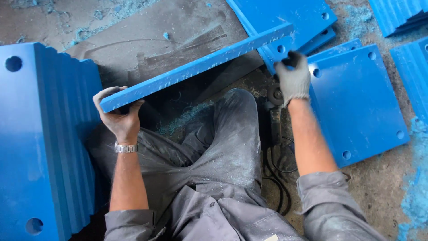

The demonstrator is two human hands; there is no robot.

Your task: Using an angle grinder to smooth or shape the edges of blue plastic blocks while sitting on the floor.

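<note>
A stack of blue plates (pixel 44 143) stood at left, more drilled plates (pixel 356 102) lay on the dusty floor (pixel 147 40), beside a power tool (pixel 275 120).

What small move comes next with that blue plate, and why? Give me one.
Probably lower the plate flat onto the stack at the left. The left hand grips its near end and the gloved right hand its far end, so it hangs on edge above the lap. More plates lie on the floor at the right, and a grinder rests by the knee.
</note>
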